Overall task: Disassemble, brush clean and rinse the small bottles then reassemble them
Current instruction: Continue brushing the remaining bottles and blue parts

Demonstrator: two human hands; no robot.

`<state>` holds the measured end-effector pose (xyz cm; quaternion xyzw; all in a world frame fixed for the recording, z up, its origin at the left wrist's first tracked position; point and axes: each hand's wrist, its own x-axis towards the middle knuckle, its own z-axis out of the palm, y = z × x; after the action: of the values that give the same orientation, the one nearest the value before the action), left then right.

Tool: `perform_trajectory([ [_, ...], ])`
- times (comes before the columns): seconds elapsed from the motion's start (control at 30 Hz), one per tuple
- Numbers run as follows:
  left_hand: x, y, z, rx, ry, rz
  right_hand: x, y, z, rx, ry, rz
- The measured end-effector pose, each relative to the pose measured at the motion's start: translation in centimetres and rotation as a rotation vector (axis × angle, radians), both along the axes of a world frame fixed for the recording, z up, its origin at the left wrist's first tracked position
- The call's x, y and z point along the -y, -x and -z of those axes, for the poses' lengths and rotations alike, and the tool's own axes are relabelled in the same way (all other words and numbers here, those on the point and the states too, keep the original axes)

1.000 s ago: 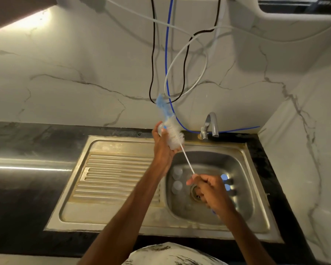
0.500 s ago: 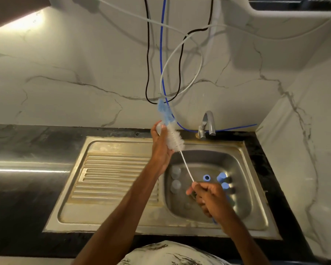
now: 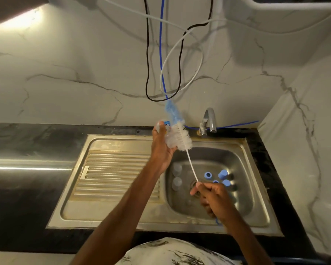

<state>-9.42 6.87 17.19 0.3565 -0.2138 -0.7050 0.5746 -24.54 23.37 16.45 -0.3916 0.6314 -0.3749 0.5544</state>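
Note:
My left hand (image 3: 161, 148) holds a small clear bottle (image 3: 168, 139) raised above the sink's back left rim. A bottle brush (image 3: 180, 137) with white bristles and a blue tip lies against the bottle; whether it is inside the bottle I cannot tell. Its thin white stem runs down to my right hand (image 3: 213, 198), which grips the stem over the sink basin (image 3: 237, 205). Two clear bottles (image 3: 177, 175) lie at the basin's left side. Several blue caps (image 3: 221, 175) sit in the basin just behind my right hand.
A steel tap (image 3: 208, 119) stands at the sink's back rim, right of the brush. The ribbed drainboard (image 3: 115, 175) lies left of the basin, set in a black counter (image 3: 23, 197). Black, blue and white cables (image 3: 161, 60) hang down the marble wall above the brush.
My right hand has drawn back toward me along the stem, uncovering the blue caps in the basin. The left hand with the bottle stays in about the same place.

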Motion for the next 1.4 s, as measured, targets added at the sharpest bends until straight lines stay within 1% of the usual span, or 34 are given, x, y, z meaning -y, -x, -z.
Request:
perform_trajectory([
  [0.07,-1.2,1.2,-0.4,-0.017,0.042,0.056,1.5,0.1,-0.9,0.027,0.012,0.043],
  [0.17,-1.6,1.9,-1.0,-0.031,0.052,0.068,2.6,0.2,-2.2,0.037,0.053,0.054],
  [0.3,-0.1,0.2,-0.8,-0.033,0.013,-0.005,0.4,-0.1,-1.6,0.072,0.026,-0.024],
  [0.37,-0.3,0.0,-0.4,-0.015,-0.018,-0.002,-0.1,-0.5,-1.2,0.057,0.024,-0.054],
  [0.47,-1.3,0.8,-0.1,0.012,-0.020,0.061,0.9,-0.9,-1.8,0.043,0.042,-0.009],
  [0.57,-1.5,1.1,-0.4,-0.014,0.026,0.102,2.2,-0.6,-2.8,0.034,0.062,0.037],
  [0.73,-0.1,-0.5,-0.6,-0.060,0.008,0.120,-0.2,-0.4,-1.6,0.063,0.041,-0.046],
  [0.83,-0.5,-0.5,-0.7,-0.072,-0.020,0.142,-0.4,-0.3,-1.6,0.054,0.027,-0.047],
  [1.0,-1.6,0.9,-1.2,0.050,-0.082,0.166,2.4,-0.8,-3.3,0.033,0.108,0.016],
  [1.13,-0.3,-0.4,-1.3,0.036,-0.040,0.113,0.1,-1.1,-1.2,-0.001,0.102,-0.009],
  [1.2,-0.1,-0.8,-0.9,0.054,-0.062,0.073,-1.1,-1.2,-0.2,-0.017,0.083,-0.018],
  [1.4,-1.4,1.0,-1.1,0.100,-0.051,0.079,2.7,-1.6,-2.0,-0.033,0.102,0.056],
])
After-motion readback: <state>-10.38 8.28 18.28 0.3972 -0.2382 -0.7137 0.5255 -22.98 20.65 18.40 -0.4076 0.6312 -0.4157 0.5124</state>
